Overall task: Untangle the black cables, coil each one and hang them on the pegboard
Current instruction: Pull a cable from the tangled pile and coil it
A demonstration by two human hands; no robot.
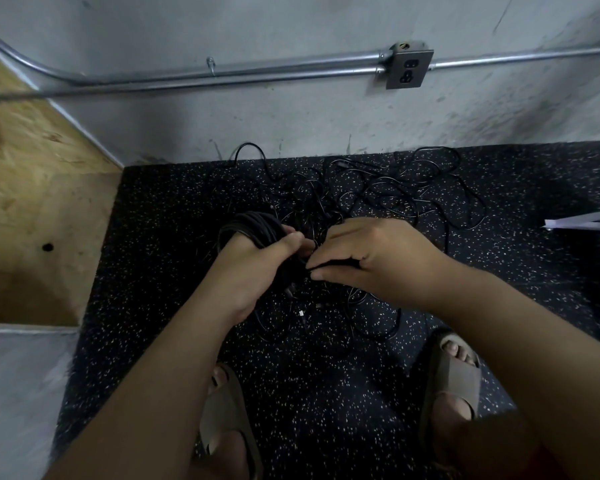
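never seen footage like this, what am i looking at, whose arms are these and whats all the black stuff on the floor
There is no machine here. A person wears a camera on the head, so this single picture looks forward and down at their own arms and their feet in sandals. The left hand grips a coiled bundle of black cable. The right hand pinches a cable strand right beside it, apparently to wind it onto the bundle. Beyond the hands, a loose tangle of thin black cables lies on the dark speckled floor. Behind it is a grey wall with a metal pipe and a power outlet. The pegboard meant for the coils is not in view.
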